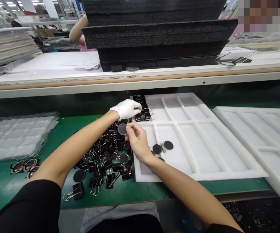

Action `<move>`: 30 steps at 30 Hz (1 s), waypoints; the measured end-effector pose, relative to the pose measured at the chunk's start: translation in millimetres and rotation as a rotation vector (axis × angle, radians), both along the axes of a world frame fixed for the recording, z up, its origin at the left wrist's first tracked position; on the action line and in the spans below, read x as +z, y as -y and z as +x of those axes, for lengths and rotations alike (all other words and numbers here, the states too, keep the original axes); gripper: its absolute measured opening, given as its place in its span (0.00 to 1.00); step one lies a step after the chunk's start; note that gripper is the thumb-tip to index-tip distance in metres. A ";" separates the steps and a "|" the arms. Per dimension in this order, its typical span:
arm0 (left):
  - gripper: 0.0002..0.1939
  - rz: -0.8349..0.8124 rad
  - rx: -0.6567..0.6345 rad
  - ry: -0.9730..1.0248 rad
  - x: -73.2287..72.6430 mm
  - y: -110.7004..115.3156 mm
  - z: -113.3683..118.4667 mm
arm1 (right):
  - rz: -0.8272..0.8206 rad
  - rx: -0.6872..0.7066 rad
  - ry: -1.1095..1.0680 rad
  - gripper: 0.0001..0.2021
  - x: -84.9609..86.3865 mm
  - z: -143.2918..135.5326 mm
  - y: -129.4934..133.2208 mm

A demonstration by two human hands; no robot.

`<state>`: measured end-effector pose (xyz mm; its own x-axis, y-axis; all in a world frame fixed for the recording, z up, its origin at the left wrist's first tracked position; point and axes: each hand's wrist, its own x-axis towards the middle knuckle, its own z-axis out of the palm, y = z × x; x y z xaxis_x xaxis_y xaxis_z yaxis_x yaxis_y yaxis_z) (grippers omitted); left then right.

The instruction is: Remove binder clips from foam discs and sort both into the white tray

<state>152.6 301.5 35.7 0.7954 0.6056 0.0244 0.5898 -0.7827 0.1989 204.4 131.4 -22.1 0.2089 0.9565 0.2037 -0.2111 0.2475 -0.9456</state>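
Observation:
My left hand (125, 109), in a white glove, reaches to the back left of the foam tray (178, 123). Its thumb and forefinger close around a black binder clip, mostly hidden, at the edge of a row of binder clips (143, 103) standing in a tray compartment. My bare right hand (140, 142) pinches a round dark disc (122, 129) between thumb and fingers, just above the heap of loose binder clips (101, 149). More black discs (168, 145) lie in the tray's front left compartment, some partly behind my right wrist.
Clear plastic blister trays (18, 136) are stacked at left, with round gold-and-black parts (25, 165) before them. Another white foam tray (256, 129) stands at right. A shelf edge (140, 79) runs across the back, bearing stacked black sheets (159, 35). Other people stand beyond it.

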 end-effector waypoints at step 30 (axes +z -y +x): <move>0.23 0.047 -0.038 -0.169 14.4 -12.4 27.5 | 0.006 0.083 -0.064 0.15 5.4 -0.5 1.1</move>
<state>180.0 313.9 50.1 0.8128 0.5765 -0.0841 0.5816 -0.8111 0.0620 203.9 130.3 -16.7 0.1413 0.9700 0.1979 -0.2908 0.2317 -0.9283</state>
